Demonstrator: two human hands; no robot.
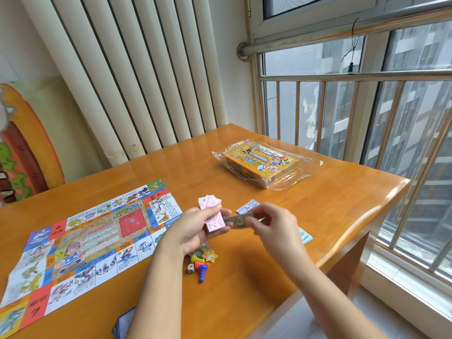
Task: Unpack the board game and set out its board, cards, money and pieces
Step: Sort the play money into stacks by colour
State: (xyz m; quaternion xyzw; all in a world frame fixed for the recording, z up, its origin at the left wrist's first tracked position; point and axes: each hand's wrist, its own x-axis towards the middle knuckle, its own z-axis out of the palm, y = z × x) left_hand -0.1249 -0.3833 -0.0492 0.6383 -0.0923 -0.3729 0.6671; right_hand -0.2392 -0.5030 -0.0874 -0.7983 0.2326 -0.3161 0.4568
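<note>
Left hand (195, 225) is gripping a pink money stack (215, 220) above the table (244, 289); right hand (271, 222) is pinching one blurred note (234, 220). Board (80, 241) is lying unfolded at left, pieces (200, 260) below the hands, box (260, 163) far side.

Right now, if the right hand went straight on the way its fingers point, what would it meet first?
Probably the pink stack of notes gripped in the left hand. The right hand, pinching a blurred grey note, points leftward at it; depth is hard to judge.
</note>
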